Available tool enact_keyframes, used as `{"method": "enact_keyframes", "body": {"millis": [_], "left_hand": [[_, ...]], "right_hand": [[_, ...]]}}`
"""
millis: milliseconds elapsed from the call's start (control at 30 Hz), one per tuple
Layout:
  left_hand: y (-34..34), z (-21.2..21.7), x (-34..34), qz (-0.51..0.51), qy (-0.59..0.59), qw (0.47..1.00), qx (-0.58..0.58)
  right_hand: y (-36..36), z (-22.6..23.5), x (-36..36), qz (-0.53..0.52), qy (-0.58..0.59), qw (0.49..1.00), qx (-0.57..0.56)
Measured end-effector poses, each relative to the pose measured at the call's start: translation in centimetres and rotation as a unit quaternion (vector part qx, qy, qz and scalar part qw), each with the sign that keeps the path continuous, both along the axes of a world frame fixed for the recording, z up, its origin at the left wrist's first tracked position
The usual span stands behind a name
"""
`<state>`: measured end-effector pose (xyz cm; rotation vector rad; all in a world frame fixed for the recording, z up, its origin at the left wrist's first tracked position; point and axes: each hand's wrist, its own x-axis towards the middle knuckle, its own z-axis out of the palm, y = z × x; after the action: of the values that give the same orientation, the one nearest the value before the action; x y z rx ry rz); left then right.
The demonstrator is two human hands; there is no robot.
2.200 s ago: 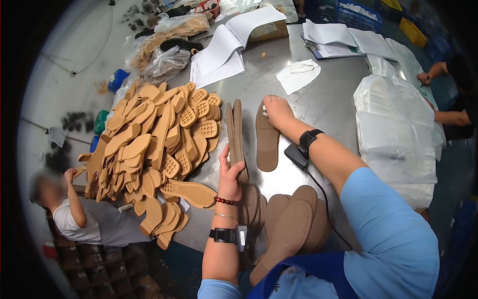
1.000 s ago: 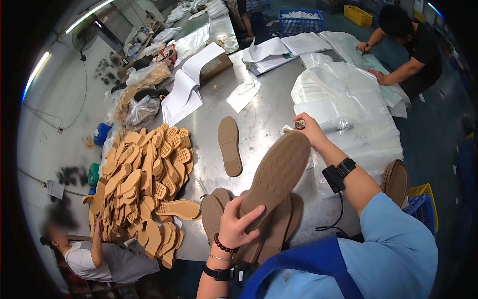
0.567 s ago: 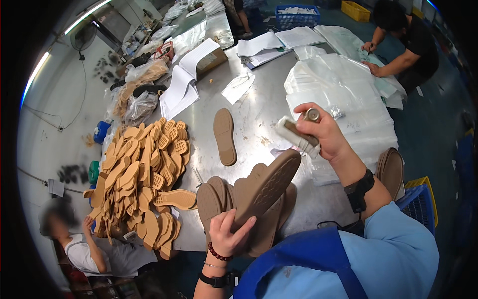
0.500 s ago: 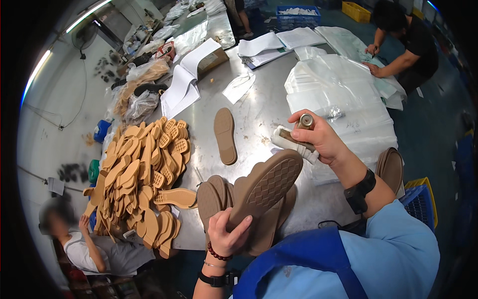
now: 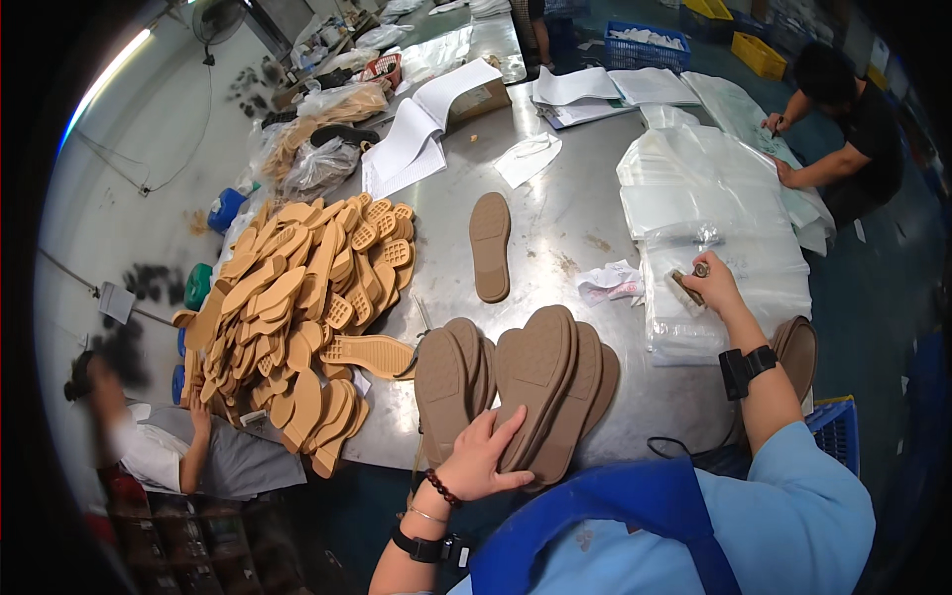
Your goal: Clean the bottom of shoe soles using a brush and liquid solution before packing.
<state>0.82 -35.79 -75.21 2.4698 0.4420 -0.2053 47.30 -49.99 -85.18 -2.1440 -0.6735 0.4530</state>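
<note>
My left hand (image 5: 483,454) lies with fingers spread on the near end of a brown shoe sole (image 5: 538,372), the top one of an overlapping pile. More brown soles (image 5: 442,382) lean together just left of it. Over clear plastic bags (image 5: 719,208), my right hand (image 5: 716,285) is closed around a brass-coloured metal tool (image 5: 686,288) with a round end; its exact kind is unclear. A crumpled white cloth (image 5: 610,283) with reddish marks lies left of that hand. One single brown sole (image 5: 490,248) rests flat at mid-table.
A large heap of tan soles (image 5: 297,288) covers the table's left side, with a person (image 5: 198,446) beside it. Papers (image 5: 407,144) and a white piece of cloth (image 5: 528,159) lie farther back. Another person (image 5: 838,134) works at the far right. A blue crate (image 5: 835,431) stands near right.
The sole my left hand held up now lies on the pile, its patterned underside turned away. My right hand has moved right with the metal tool, away from the white cloth. The view has shifted.
</note>
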Motion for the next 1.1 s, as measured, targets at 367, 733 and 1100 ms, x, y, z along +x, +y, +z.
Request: {"method": "enact_keyframes", "body": {"millis": [367,733,1100], "left_hand": [[20.4,-8.9,12.6,0.228,-0.059,0.971,0.025],[24.0,-12.6,17.2,0.317,-0.057,0.944,0.076],[10.3,-1.6,-5.3,0.245,-0.199,0.948,0.041]], "right_hand": [[-1.9,-1.6,-5.1,-0.126,0.040,0.983,0.129],[-0.6,3.1,-9.4,-0.115,-0.250,0.961,0.010],[-3.0,3.9,-21.5,-0.006,0.079,0.982,0.171]]}}
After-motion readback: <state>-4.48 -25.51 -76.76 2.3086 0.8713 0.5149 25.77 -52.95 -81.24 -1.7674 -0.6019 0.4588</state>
